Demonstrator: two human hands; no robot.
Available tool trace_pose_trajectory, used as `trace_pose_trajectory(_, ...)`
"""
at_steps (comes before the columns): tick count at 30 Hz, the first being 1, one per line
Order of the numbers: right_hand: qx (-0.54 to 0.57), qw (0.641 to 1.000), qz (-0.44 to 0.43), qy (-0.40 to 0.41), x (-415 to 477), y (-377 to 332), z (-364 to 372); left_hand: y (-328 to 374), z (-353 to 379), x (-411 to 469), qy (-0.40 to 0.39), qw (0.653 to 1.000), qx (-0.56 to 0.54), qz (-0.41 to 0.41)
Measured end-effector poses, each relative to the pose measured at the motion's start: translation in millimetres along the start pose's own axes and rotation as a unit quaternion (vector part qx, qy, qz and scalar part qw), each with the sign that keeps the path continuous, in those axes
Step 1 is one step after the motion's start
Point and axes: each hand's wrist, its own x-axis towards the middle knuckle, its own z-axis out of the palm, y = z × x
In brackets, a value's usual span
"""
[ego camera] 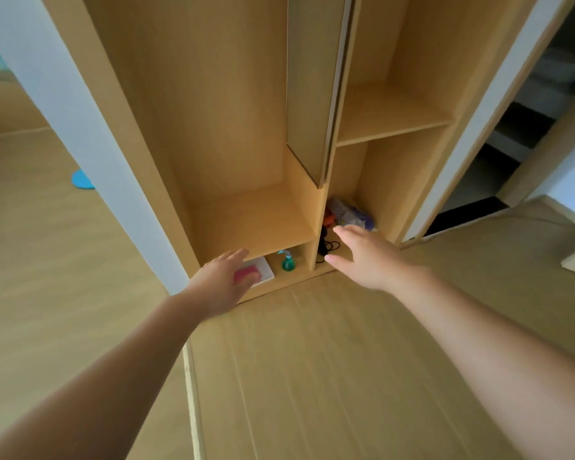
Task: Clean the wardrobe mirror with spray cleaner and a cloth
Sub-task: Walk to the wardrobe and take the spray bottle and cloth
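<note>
My two bare forearms enter from the lower edge, cut off by the frame. My left hand (pixel 219 287) is stretched out with its fingers straight and holds nothing; it lies over the near end of the pink cloth (pixel 246 273), and I cannot tell whether it touches it. The cloth lies in a white tray (pixel 267 269) in the low slot under the wardrobe's (pixel 213 127) left compartment, and my hand hides part of both. Just right of the tray, apart from it, the green spray bottle (pixel 288 261) stands upright, its top close under the shelf edge above and a vertical divider (pixel 312 247) beside it. My right hand (pixel 369 257) is spread flat, fingers apart and empty, in front of the right compartment's mouth. Behind it lie a black cable (pixel 328 244) and a purple-and-white patterned item (pixel 350 214), both partly hidden and hard to identify. A tall narrow panel (pixel 307 94) hangs along the divider higher up, showing wood tones; whether this is the mirror I cannot tell. The left compartment stands open and deep above the slot. Wood floor (pixel 312 376) spreads around me, with a blue round object (pixel 80 180) at far left, half hidden by the white door edge.
</note>
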Motion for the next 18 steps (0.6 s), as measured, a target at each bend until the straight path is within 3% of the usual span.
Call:
trace_pose_trajectory(7,-0.034,0.997,-0.064,-0.027,63,15,-11,8,0,22,0.031,0.997,-0.009,-0.069)
trace_pose_trajectory(18,-0.035,0.993,-0.093,-0.058,199,-3,-7,-39,-22,132,0.015,0.996,-0.019,-0.088)
